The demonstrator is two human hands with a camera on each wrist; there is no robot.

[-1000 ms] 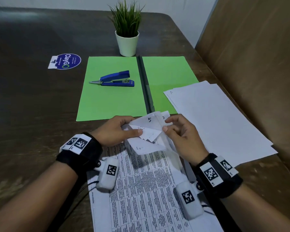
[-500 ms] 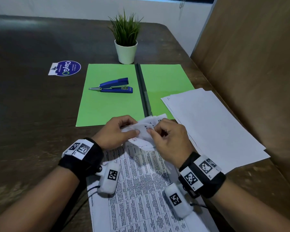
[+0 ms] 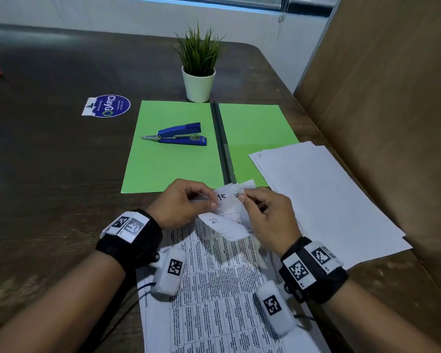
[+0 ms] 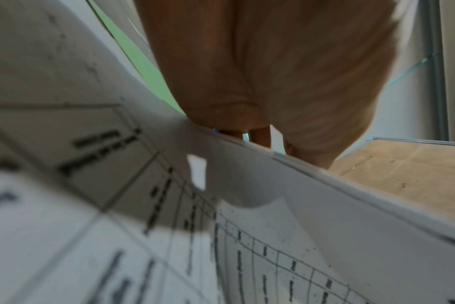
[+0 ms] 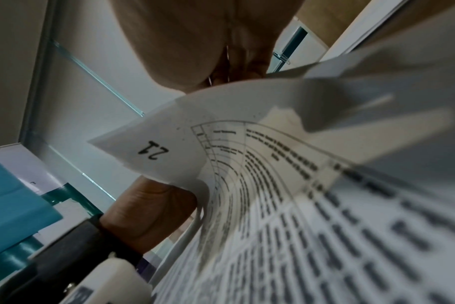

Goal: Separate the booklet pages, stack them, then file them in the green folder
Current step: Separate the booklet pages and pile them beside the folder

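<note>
Head view: the left hand (image 3: 182,202) and the right hand (image 3: 267,217) meet at the far corner of the booklet (image 3: 214,289), which lies on the dark worktop (image 3: 49,174) in front of the person, its printed tables facing up. The left hand's thumb and forefinger pinch the curled-up page corners, one of them marked "15"; the right hand's thumb and fingers pinch the same bunch of corners from the other side. The lifted corners fan out between the two hands, while the rest of the booklet stays flat under the wrists.

The green folder (image 3: 173,154) lies open just beyond the hands, its dark spine (image 3: 220,138) running away from the person. A blue stapler (image 3: 178,135) rests on the folder's left leaf. A stack of loose sheets (image 3: 329,200), blank side up, lies to the right, overlapping the near corner of the folder's right leaf. A potted plant (image 3: 199,80) stands just behind the folder, and a round sticker (image 3: 107,106) lies to its left.

Right wrist view: a page corner (image 5: 153,152) marked "21" curls upward beside the left hand's palm (image 5: 148,209). Left wrist view: the palm (image 4: 273,72) sits above blurred printed pages (image 4: 169,226).
</note>
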